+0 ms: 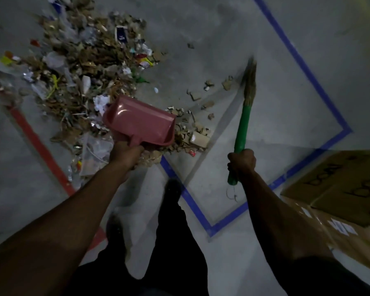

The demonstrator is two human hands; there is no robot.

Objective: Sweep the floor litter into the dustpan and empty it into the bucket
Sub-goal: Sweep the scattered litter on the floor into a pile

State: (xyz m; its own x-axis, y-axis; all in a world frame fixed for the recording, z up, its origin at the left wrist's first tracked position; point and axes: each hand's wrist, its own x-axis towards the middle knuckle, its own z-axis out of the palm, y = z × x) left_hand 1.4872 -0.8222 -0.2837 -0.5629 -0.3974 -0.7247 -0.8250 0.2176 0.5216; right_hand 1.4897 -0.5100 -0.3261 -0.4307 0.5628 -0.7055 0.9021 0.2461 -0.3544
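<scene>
Open floor (286, 50) lies ahead and right of the broom (242, 122). The litter pile (77, 67) blocks the left and centre. Cardboard boxes (338, 195) obstruct the near right, beside the right arm.

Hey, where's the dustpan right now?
In the head view, the pink dustpan is left of centre, held by the left hand at the litter pile's near edge, left of the broom.

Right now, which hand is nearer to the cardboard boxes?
Right. The right hand, gripping the green broom, is just left of the cardboard boxes; the left hand, holding the pink dustpan, is farther left.
</scene>
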